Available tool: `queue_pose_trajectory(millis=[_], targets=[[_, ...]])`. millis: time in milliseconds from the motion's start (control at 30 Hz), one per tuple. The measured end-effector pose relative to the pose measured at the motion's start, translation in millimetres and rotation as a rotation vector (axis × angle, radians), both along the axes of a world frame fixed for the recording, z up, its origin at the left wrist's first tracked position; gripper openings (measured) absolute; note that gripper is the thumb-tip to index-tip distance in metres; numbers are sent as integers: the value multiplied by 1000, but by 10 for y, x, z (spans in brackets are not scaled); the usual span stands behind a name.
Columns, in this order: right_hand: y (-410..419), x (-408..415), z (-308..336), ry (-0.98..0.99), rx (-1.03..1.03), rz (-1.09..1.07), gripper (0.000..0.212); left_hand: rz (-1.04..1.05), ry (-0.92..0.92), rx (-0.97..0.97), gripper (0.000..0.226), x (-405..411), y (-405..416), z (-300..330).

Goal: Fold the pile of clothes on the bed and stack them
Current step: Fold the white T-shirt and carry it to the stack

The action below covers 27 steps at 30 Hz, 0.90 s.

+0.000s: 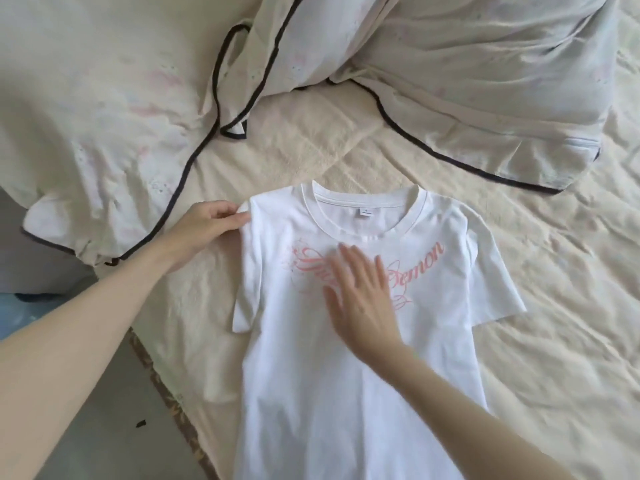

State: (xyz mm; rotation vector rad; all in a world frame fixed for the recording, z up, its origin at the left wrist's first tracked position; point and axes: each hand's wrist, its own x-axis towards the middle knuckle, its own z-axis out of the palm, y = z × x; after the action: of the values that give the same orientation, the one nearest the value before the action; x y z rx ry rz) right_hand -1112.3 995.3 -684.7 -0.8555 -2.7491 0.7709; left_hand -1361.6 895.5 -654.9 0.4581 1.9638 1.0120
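While the white T-shirt (pixel 311 358) lies face up on the bed (pixel 554 306), collar away, long axis running straight out from the body: left hand (pixel 207 223) pinching the near shoulder, nearer the fold; right hand (pixel 363 296) flat, pressing the chest print.

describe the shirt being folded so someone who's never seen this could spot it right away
On the cream bedspread, below the two dark-piped pillows, lies a white t-shirt, front up. Only it bears pink script across the chest, with the right hand flat on it.
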Motion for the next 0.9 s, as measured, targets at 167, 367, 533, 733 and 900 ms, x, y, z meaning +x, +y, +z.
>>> queue_pose_trajectory(millis=[167, 367, 533, 733, 900], targets=[[-507, -7, -95, -148, -7, 114, 51, 59, -39, 197, 21, -4, 161, 112], [-573, -34, -105, -267, -78, 110, 55, -110, 360, 50, 16, -145, 145, 99], [-851, -212, 24, -202, -156, 23, 57, -377, 164, -237, 39, -301, -73, 118], [-1088, -363, 13, -226, -77, 47, 56, -394, -150, 3, 25, -369, -318, 173], [-1125, -401, -19, -289, -27, 53, 56, -250, 117, -17, 20, -260, -256, 243]])
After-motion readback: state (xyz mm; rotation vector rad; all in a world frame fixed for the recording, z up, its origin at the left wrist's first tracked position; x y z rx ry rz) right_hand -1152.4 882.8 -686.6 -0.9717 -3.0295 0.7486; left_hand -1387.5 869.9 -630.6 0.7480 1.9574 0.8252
